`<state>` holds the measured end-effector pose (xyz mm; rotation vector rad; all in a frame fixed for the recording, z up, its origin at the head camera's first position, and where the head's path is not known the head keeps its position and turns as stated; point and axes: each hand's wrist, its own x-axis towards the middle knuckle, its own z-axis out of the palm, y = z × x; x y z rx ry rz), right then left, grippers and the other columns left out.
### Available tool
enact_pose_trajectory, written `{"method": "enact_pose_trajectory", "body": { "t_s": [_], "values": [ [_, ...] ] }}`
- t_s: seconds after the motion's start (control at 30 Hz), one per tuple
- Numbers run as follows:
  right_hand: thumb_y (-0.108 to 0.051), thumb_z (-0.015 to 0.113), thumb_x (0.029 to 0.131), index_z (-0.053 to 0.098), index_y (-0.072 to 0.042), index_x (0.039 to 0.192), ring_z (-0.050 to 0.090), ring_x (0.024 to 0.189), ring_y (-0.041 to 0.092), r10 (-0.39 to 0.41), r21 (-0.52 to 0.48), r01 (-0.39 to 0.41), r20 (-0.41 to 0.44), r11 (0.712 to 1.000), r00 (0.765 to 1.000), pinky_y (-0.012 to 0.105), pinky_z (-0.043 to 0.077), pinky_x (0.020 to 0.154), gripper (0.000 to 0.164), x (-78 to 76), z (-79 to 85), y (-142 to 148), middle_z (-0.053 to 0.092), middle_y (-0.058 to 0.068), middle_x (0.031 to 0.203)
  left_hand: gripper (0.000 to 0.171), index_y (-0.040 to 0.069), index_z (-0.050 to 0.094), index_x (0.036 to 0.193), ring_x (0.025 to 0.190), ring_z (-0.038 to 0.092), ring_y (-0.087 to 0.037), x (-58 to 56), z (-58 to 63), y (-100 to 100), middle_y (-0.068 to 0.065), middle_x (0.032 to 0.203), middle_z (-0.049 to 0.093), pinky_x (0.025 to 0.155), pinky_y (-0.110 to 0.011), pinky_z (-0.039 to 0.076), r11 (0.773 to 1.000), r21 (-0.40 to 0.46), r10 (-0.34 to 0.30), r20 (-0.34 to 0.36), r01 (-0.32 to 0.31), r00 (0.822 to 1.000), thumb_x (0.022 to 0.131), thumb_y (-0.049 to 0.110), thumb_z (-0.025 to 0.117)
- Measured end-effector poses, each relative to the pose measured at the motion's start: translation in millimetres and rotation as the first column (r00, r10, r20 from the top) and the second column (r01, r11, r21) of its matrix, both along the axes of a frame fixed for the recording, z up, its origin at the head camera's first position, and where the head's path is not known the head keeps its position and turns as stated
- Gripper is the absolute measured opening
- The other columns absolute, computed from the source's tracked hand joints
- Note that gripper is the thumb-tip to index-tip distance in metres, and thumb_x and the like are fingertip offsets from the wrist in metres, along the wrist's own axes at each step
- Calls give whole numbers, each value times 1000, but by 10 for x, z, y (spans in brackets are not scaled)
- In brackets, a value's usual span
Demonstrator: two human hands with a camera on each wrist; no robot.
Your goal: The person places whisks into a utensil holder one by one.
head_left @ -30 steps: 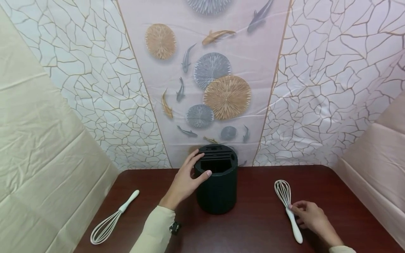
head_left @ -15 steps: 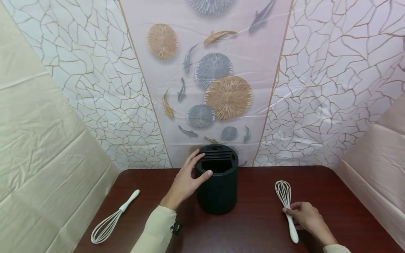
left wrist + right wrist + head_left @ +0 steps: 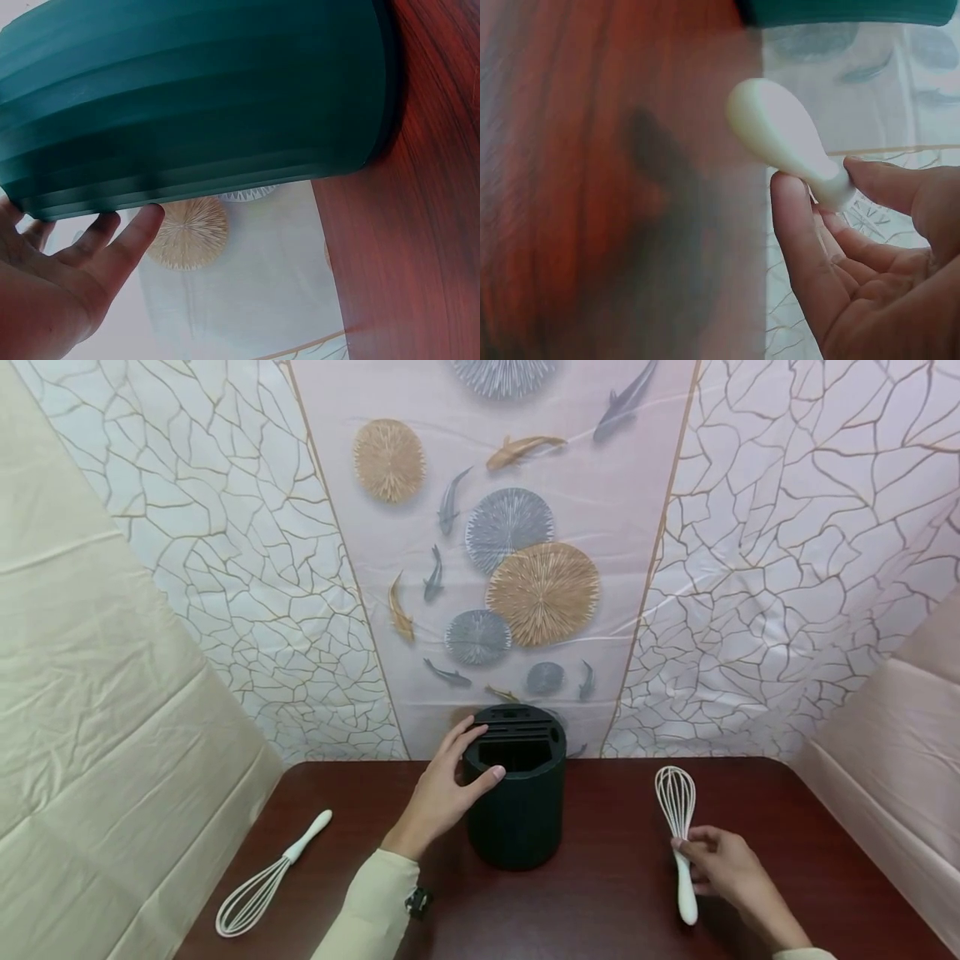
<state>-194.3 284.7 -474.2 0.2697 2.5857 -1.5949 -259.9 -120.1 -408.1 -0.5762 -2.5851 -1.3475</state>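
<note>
My right hand [image 3: 723, 864] pinches a white whisk [image 3: 686, 881] near the top of its handle, between thumb and fingertips. Its wire loops point away from me. In the right wrist view the handle [image 3: 780, 127] hangs over the table with its shadow below. My left hand [image 3: 442, 789] holds the left side of a dark green cylindrical utensil holder [image 3: 517, 827], thumb and fingers spread around its rim. The holder stands upright, its top showing slots and a wide opening. In the left wrist view, fingertips touch the holder's ribbed wall [image 3: 187, 97].
A second white whisk [image 3: 273, 874] lies on the left of the dark red wooden table [image 3: 585, 910], its handle pointing toward the back. A patterned cloth [image 3: 540, 518] hangs behind the table, with quilted cream panels [image 3: 112, 735] at the sides.
My right hand has taken hold of the whisk, which has turned more upright in the head view and moved slightly away from me. The left hand stays at the holder.
</note>
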Motion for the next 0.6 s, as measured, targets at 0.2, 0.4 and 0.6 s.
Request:
{"method": "enact_pose_trajectory", "body": {
  "t_s": [0.2, 0.4, 0.6],
  "values": [
    [-16, 60, 109, 45, 20, 139, 72, 84, 21, 28, -33, -29, -44, 999, 999, 38, 63, 72, 50, -8, 172, -102, 74, 21, 111, 70, 42, 43, 160, 153, 39, -25, 7, 1, -8, 16, 173, 23, 109, -59, 48, 1000, 10, -2, -1, 2, 1000, 97, 63, 67],
    [-15, 59, 109, 45, 16, 136, 71, 84, 18, 25, -62, -31, -91, 998, 996, 36, 63, 75, 44, -7, 327, -205, 74, 11, 108, 70, 42, 43, 160, 152, 40, -24, -3, 0, -9, 15, 173, 23, 109, -57, 49, 1000, 13, -2, 2, 2, 1000, 97, 63, 68],
    [-17, 59, 110, 50, 13, 132, 69, 83, 7, -3, -71, -9, -174, 997, 985, 34, 63, 73, 38, 9, 454, -323, 74, 18, 116, 71, 40, 44, 160, 153, 38, -24, -5, 4, -8, 15, 173, 23, 110, -57, 49, 1000, 18, -10, 3, 10, 1000, 97, 62, 68]
  ]
}}
